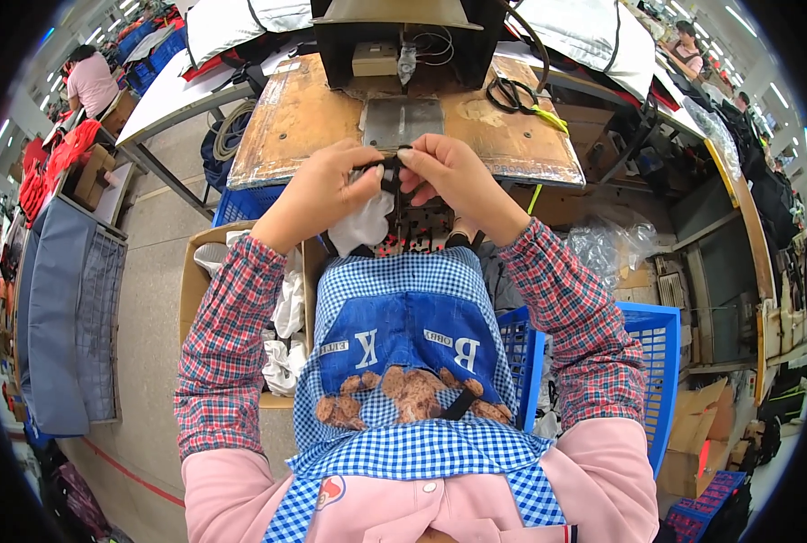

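Over the near edge of the wooden workbench [318, 109], both my hands meet at a small black strap-like piece [389, 168]. My left hand [336, 185] pinches its left side between thumb and fingers. My right hand [450, 174] pinches the other side, fingertips nearly touching the left ones. Its exact kind is partly hidden by my fingers. A white cloth piece [365, 226] hangs just below my left hand; I cannot tell whether it is joined to the black piece. Another short black strap piece [459, 404] lies on my checked apron [349, 271].
A machine with a dark housing [331, 54] stands behind a metal plate [412, 116] set in the bench. Black-handled scissors [510, 93] lie right of it. A cardboard box [191, 308] with white cloth pieces stands left; a blue crate [659, 326] stands right.
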